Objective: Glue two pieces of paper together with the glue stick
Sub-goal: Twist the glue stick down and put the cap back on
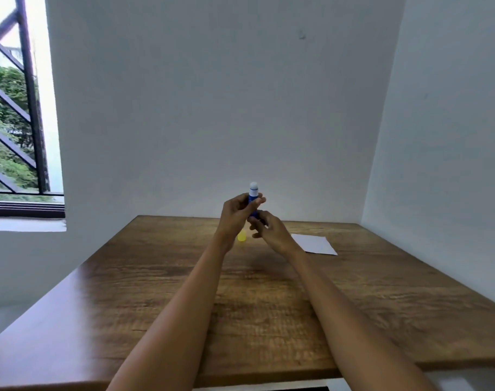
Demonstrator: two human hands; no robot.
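Observation:
I hold a blue glue stick upright above the far middle of the wooden table. Its white glue tip is bare at the top. My left hand wraps the blue barrel. My right hand pinches the stick's lower end from below. A yellow cap lies on the table just behind my left wrist. White paper lies flat to the right of my right hand; I cannot tell whether it is one sheet or two stacked.
White walls stand close behind the table and along its right side. A barred window is at the left. The table's near edge runs along the bottom of the view.

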